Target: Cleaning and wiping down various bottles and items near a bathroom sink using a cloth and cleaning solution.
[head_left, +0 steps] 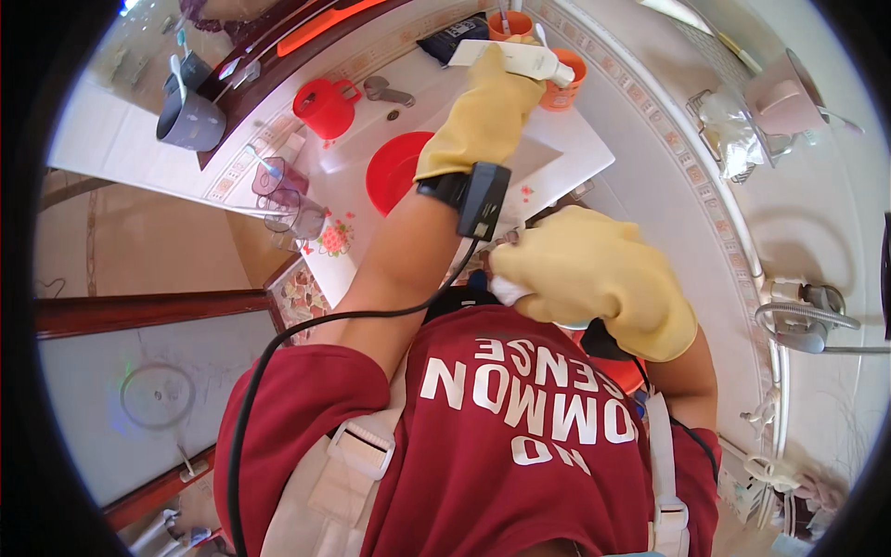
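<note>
Left hand [501, 93], in a yellow rubber glove, closed round the middle of a white tube [532, 62] at the far edge of the tabletop [577, 153]; capped end points right, overlapping the nearer orange cup [559, 96], contact unclear. Right hand [580, 265], same glove, looks bunched near the chest around a white wad [508, 290], probably cloth; finger closure mostly hidden, so can't tell how firm. Step in hand looks like handling the tube, likely to clean or clear round it. To do it well: grip mid-body, light pressure, so the soft-looking wall isn't squeezed; raise the capped end above the cup's rim before any sideways move, or the cup may tip. Watch the dark pouch [449, 42] and the second orange cup [504, 28], both close by. Left forearm reaches past the red basin [392, 172], so elbow high; red mug [325, 109] is off to the left. Cable [348, 314] from the wrist box [483, 201] should hang slack, away from the basin. Wad best folded flat before any wiping; gloves may slip if wet.
</note>
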A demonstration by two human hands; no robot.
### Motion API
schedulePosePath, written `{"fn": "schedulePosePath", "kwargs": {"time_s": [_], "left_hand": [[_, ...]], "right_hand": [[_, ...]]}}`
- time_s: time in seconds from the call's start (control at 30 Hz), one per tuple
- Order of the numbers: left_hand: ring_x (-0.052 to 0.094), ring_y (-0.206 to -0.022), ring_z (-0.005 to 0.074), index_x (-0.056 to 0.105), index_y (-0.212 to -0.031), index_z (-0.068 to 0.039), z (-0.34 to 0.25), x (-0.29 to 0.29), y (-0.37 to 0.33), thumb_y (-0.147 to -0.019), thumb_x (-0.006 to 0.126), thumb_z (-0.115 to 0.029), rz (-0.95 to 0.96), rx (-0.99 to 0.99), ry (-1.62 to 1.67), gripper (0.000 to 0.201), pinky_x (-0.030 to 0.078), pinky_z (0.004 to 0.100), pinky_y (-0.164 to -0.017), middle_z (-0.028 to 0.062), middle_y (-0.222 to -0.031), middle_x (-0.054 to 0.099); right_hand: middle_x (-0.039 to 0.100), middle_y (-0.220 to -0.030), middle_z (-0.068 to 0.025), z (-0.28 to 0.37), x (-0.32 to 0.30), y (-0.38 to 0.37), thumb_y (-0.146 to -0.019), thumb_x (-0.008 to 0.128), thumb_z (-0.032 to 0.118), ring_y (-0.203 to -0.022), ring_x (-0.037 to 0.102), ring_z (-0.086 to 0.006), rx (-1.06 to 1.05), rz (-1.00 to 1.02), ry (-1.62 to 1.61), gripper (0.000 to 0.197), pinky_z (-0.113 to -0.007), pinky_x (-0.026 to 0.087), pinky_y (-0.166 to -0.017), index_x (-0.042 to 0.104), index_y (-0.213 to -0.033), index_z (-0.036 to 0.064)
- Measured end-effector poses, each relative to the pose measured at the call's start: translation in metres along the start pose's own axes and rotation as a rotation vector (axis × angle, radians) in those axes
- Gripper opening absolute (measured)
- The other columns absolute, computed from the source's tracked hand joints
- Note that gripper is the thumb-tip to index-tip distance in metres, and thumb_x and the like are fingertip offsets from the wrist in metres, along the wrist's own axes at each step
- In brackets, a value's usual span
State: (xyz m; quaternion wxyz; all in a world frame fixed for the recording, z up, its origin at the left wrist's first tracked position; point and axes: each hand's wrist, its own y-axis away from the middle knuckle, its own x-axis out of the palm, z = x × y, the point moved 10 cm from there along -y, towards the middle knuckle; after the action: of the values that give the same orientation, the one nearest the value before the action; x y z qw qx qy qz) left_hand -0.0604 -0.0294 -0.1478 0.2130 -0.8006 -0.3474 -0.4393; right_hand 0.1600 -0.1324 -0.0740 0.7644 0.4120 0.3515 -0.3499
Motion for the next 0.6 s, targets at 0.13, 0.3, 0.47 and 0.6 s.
{"fn": "schedulePosePath", "kwargs": {"time_s": [0.13,0.3,0.47,0.6], "left_hand": [[0.063,-0.117,0.0290,0.055,-0.137,0.000,0.000,-0.004,0.005,-0.104,0.056,-0.025,0.063,0.067,-0.284,0.041,0.052,0.0382,-0.101,0.0149,-0.136,0.062],[0.054,-0.133,0.0340,0.046,-0.147,0.003,0.031,0.016,0.041,-0.109,0.041,-0.026,-0.167,-0.219,0.347,0.047,0.041,0.0526,-0.116,0.0168,-0.147,0.054],[0.049,-0.140,0.0354,0.044,-0.147,0.008,0.050,0.041,0.077,-0.107,0.051,-0.025,0.080,-0.352,0.104,0.053,0.038,0.0523,-0.119,0.0224,-0.150,0.051],[0.060,-0.128,0.0334,0.047,-0.145,0.008,0.066,0.066,0.105,-0.106,0.052,-0.024,0.084,-0.389,-0.247,0.050,0.049,0.0417,-0.109,0.0201,-0.138,0.062]], "right_hand": [[0.072,-0.096,-0.0137,-0.044,-0.011,0.042,-0.081,0.075,0.029,-0.088,0.070,-0.0338,0.213,-0.202,-0.107,0.033,-0.044,0.055,-0.077,0.071,-0.108,0.0104],[0.074,-0.105,-0.0130,-0.118,-0.007,0.095,-0.087,0.075,0.027,-0.083,0.072,-0.0322,0.312,-0.812,-0.455,0.041,-0.042,0.055,-0.076,0.068,-0.125,0.0133],[0.071,-0.112,-0.0137,-0.144,-0.007,0.144,-0.095,0.073,0.025,-0.096,0.068,-0.0248,0.649,-1.421,-0.840,0.039,-0.036,0.053,-0.085,0.066,-0.131,0.0112],[0.067,-0.121,-0.0171,-0.124,-0.034,0.145,-0.091,0.069,0.009,-0.108,0.066,-0.0344,0.385,-1.508,-0.442,0.041,-0.040,0.054,-0.090,0.063,-0.131,0.0060]]}}
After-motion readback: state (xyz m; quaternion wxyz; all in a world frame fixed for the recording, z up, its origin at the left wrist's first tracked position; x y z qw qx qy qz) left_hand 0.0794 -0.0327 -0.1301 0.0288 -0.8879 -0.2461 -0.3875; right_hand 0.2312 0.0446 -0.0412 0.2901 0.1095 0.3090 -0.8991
